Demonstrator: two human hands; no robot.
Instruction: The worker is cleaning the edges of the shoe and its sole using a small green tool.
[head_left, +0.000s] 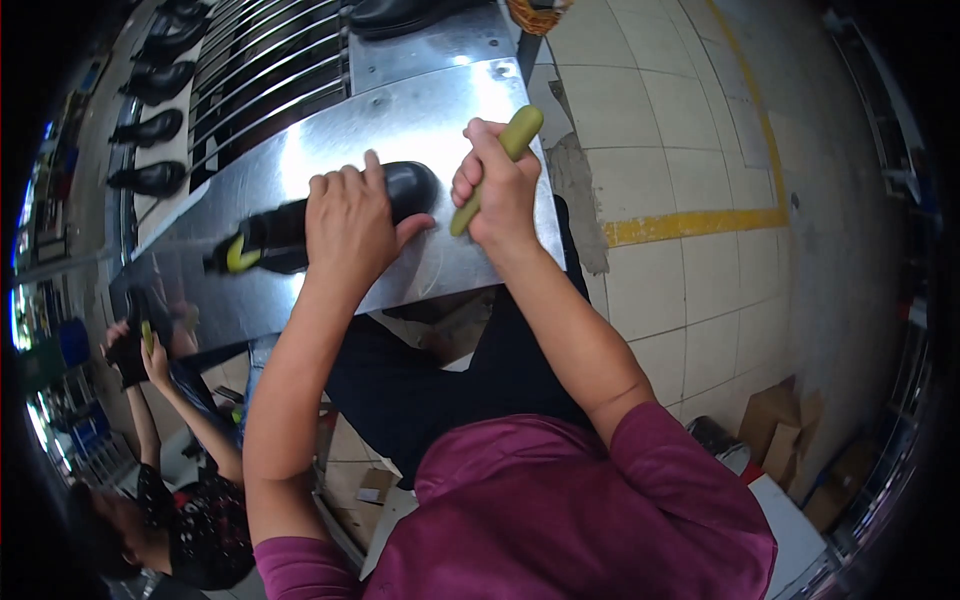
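Just left of the upper centre of the frame, a black boot [413, 185] is being supported on a shiny metal desk [400, 125], its smooth, rounded toe pointing right and catching a soft gleam. Its leftward end is appearing darker and blurred, with a bright yellow-green patch standing out there. Its middle is being covered by the left grip [350, 220], the thumb being spread well away from the fingers; whether the boot is being clasped or merely pressed cannot be told. Right of the toe, an olive-green stick [522, 130] is being clenched in the closed right grip [503, 190], both ends protruding.
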